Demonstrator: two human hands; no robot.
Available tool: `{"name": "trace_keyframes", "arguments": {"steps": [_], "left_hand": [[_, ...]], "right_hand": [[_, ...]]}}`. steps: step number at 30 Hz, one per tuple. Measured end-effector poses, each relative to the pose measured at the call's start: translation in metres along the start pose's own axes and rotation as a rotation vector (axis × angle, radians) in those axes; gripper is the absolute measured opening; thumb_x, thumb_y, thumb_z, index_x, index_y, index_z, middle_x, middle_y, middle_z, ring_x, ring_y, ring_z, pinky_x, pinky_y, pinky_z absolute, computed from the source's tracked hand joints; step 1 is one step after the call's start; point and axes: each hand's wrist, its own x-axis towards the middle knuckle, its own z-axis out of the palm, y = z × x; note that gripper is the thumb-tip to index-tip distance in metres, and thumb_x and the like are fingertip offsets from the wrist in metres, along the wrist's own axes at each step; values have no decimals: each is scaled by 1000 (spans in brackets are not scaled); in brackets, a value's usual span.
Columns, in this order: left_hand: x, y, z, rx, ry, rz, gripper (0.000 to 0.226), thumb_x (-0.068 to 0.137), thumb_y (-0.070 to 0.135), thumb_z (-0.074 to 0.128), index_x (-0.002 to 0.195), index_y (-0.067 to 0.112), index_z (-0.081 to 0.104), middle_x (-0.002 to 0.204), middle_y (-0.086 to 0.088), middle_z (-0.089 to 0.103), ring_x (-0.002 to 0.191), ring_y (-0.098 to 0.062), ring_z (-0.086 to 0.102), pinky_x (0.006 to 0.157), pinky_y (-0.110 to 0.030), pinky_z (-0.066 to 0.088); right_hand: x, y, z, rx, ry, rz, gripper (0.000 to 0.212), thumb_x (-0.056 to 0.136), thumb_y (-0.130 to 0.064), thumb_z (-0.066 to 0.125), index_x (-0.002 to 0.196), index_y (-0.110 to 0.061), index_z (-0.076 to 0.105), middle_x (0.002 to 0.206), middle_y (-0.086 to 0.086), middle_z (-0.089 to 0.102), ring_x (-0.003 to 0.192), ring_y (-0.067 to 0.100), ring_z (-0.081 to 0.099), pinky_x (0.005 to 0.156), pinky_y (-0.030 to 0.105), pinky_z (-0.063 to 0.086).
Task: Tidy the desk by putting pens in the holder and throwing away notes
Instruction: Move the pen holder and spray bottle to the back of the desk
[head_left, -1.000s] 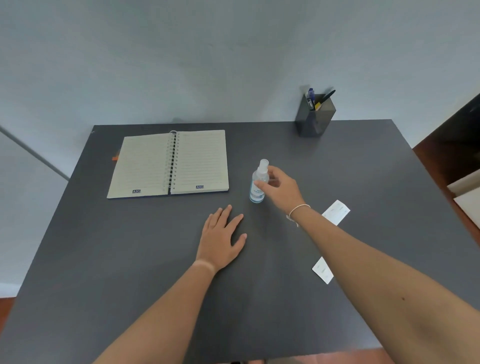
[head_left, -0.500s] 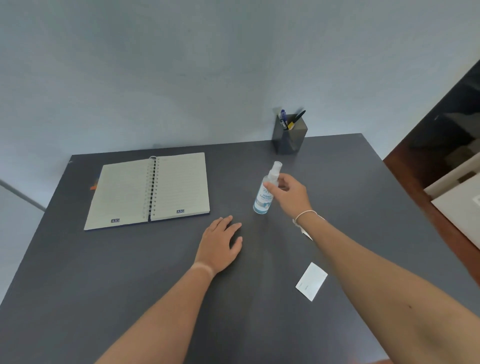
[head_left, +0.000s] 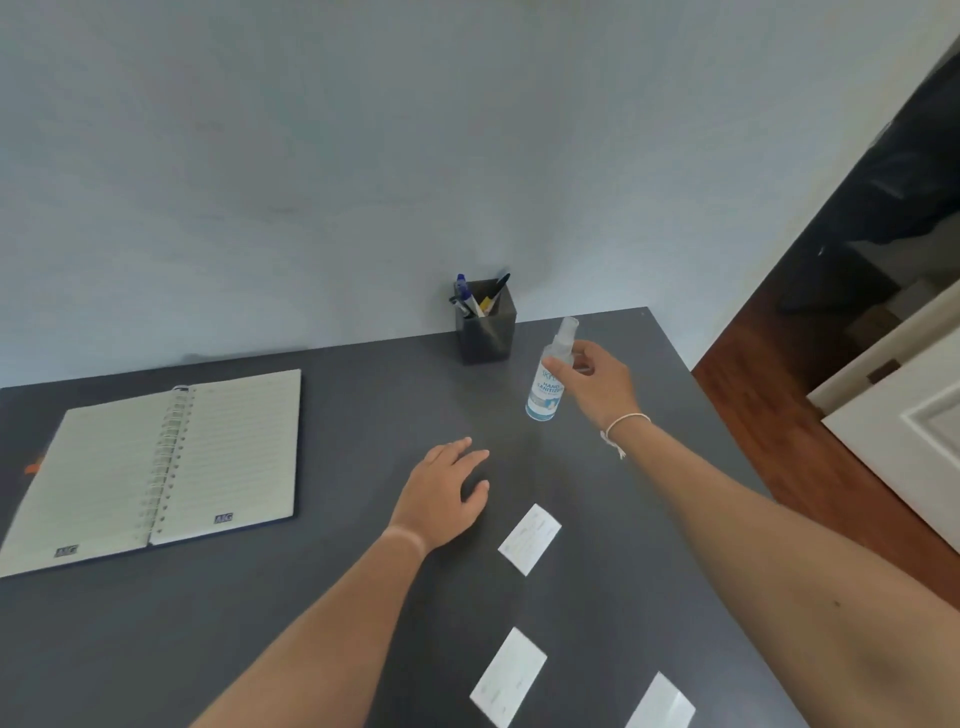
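Pens (head_left: 475, 297) stand in the dark holder (head_left: 486, 332), just beyond the right hand (head_left: 597, 387), whose fingers pinch a sanitizer bottle (head_left: 548, 382). Three paper notes (head_left: 530, 539) lie between the forearms. The left hand (head_left: 447, 493) rests flat, fingers spread, empty, right of the open notebook (head_left: 156, 467).

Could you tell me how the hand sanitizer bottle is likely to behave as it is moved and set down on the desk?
The hand sanitizer bottle is tall and narrow with a small base, so it probably tips easily if nudged. The right hand holds it by the fingers alone, suggesting it is light. Its clear smooth plastic may be somewhat slippery.
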Motion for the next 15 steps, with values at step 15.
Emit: {"name": "trace_keyframes", "arguments": {"steps": [15], "left_hand": [[91, 11, 26, 126, 19, 18, 60, 82, 47, 28, 132, 24, 50, 149, -2, 40, 139, -24, 33, 115, -33, 22]], "right_hand": [[126, 23, -11, -114, -137, -82, 36, 82, -29, 68, 113, -11, 59, 99, 2, 60, 89, 16, 56, 80, 24, 42]]}}
